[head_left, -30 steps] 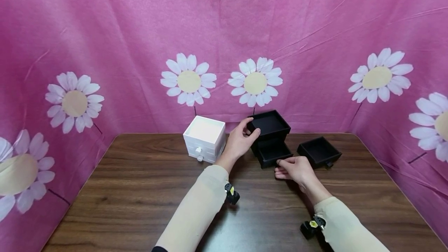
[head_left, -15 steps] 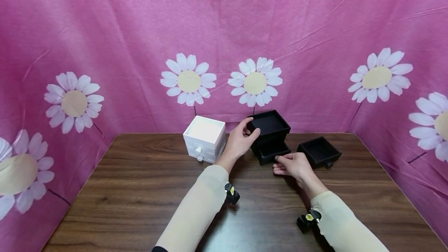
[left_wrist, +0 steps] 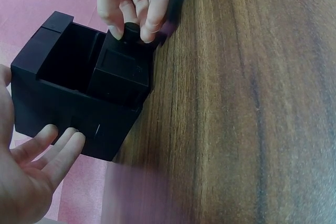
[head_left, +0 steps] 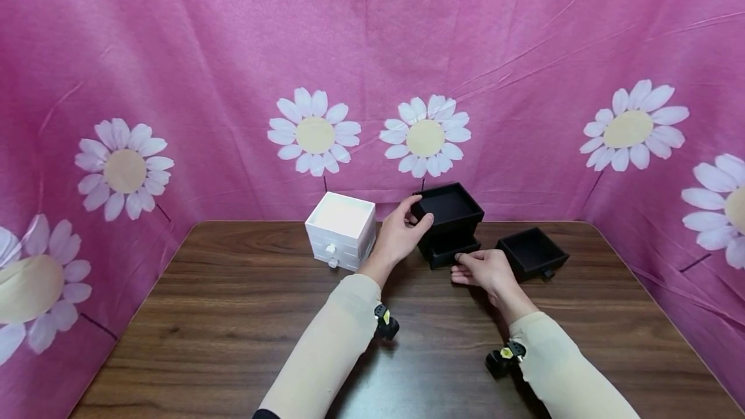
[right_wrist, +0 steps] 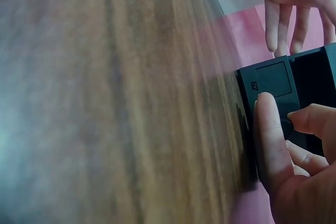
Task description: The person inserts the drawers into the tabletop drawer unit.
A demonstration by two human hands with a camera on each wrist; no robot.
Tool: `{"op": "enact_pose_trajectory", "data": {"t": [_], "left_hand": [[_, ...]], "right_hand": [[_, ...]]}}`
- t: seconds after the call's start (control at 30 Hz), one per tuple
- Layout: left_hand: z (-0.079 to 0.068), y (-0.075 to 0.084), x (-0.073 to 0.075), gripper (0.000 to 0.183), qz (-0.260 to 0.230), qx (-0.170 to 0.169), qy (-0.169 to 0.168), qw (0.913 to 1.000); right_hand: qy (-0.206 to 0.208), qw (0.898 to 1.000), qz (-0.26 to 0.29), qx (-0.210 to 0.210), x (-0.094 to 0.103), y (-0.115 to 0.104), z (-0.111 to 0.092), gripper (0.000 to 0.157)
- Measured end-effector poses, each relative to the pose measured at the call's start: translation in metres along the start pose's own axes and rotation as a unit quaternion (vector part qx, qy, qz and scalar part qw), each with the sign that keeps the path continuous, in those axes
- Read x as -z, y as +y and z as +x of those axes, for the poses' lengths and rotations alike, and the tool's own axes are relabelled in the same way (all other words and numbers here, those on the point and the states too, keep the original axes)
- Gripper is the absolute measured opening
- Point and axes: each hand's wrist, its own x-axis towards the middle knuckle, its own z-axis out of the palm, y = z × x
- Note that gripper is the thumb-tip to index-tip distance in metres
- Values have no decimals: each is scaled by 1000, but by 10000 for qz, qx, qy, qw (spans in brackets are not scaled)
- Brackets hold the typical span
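Note:
A small black drawer cabinet [head_left: 447, 204] stands at the back of the table, its upper drawer opening a bare slot. My left hand [head_left: 399, 235] grips the cabinet's left side, thumb by the front corner. In the left wrist view, the fingers [left_wrist: 63, 153] of that hand touch the cabinet's side wall. The lower black drawer [left_wrist: 118, 74] sticks partly out of the cabinet. My right hand [head_left: 487, 271] pinches the drawer's round knob [left_wrist: 131, 31] between thumb and finger; in the right wrist view, the knob [right_wrist: 286, 128] is partly covered.
A second black drawer [head_left: 532, 253] lies loose on the table, right of the cabinet, with a small knob on its front. A white drawer cabinet [head_left: 342, 228] with two knobs stands to the left. A pink flowered cloth [head_left: 372, 37] hangs behind the wooden table [head_left: 233, 315].
My right hand has moved away from me and slightly left, and the lower drawer has slid further into the black cabinet. The left hand stays in place on the cabinet.

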Motion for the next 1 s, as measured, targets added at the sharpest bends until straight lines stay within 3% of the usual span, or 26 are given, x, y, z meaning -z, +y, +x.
{"op": "enact_pose_trajectory", "data": {"t": [1.0], "left_hand": [[1, 3, 1, 56, 86, 57, 0, 9999]], "right_hand": [[56, 9981, 608, 71, -10, 0, 18, 43]]}}
